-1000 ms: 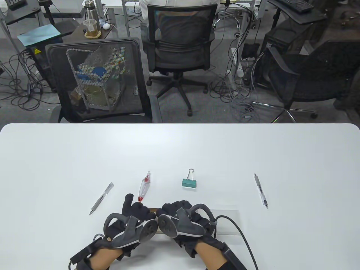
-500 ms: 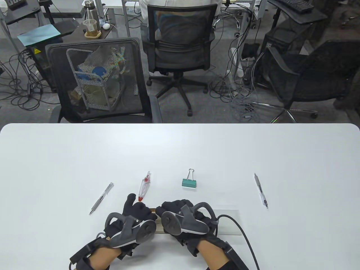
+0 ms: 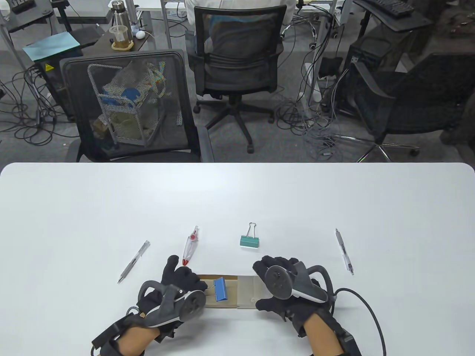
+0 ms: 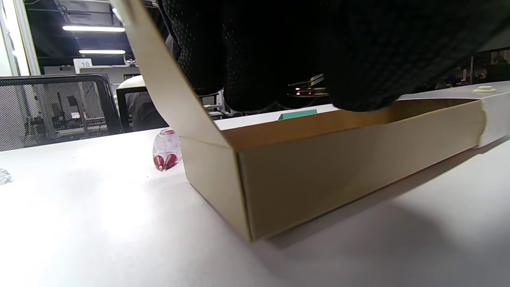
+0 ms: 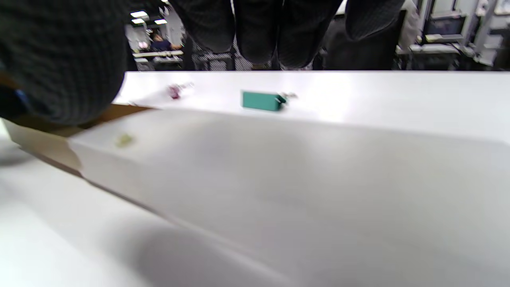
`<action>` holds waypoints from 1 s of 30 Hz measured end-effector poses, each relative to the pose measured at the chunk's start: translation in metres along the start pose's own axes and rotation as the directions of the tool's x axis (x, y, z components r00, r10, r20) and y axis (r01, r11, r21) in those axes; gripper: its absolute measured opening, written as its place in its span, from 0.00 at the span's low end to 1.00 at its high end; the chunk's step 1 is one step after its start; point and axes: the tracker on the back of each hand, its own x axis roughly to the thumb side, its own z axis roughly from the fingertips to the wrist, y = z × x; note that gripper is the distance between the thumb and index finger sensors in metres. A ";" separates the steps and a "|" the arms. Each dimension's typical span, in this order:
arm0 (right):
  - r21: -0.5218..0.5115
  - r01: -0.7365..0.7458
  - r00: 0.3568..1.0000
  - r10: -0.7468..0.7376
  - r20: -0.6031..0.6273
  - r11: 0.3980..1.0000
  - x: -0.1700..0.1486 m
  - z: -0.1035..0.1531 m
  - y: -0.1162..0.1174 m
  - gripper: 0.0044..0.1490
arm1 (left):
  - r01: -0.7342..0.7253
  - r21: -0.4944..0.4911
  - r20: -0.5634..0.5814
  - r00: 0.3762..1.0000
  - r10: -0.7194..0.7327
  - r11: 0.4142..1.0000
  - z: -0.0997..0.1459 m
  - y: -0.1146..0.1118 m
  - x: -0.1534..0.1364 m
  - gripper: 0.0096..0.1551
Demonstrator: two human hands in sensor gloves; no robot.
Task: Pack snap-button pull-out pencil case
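Observation:
The pencil case lies near the table's front edge. Its brown inner drawer (image 3: 231, 294) is pulled partway out of the translucent white sleeve (image 3: 249, 291). A blue binder clip (image 3: 221, 289) lies in the drawer. My left hand (image 3: 183, 280) holds the drawer's left end, with its fingers (image 4: 247, 59) over the drawer wall (image 4: 338, 167). My right hand (image 3: 264, 285) grips the sleeve across its width, with its fingers (image 5: 259, 28) above the sleeve (image 5: 279, 167). A snap button (image 4: 484, 89) shows on the sleeve top.
On the table beyond the case lie a silver pen (image 3: 134, 261), a red-and-white correction tape (image 3: 190, 250), a green binder clip (image 3: 249, 239) and another pen (image 3: 344, 251) at the right. A mesh chair (image 3: 126, 107) stands behind the far edge.
My right hand has moved right with the sleeve, away from my left hand. The brown drawer and the blue binder clip in it have come into view. My left hand has stayed put.

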 end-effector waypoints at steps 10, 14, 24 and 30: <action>0.071 0.060 0.997 -0.057 -0.048 0.996 -0.027 -0.004 0.027 0.57 | 0.020 -0.030 -0.020 1.000 -0.021 0.999 -0.001 0.002 -0.001 0.30; 0.060 0.086 0.995 -0.084 -0.046 0.994 -0.031 -0.003 0.028 0.56 | 0.092 -0.064 -0.017 0.996 -0.093 0.994 -0.008 0.005 0.005 0.30; 0.050 0.113 0.993 -0.111 -0.047 0.992 -0.031 -0.001 0.028 0.56 | 0.272 -0.229 0.058 0.962 -0.266 0.935 -0.049 -0.003 0.046 0.30; 0.050 0.130 0.991 -0.127 -0.045 0.990 -0.032 -0.001 0.028 0.56 | 0.232 -0.235 0.058 0.973 -0.224 0.944 -0.064 -0.007 0.063 0.29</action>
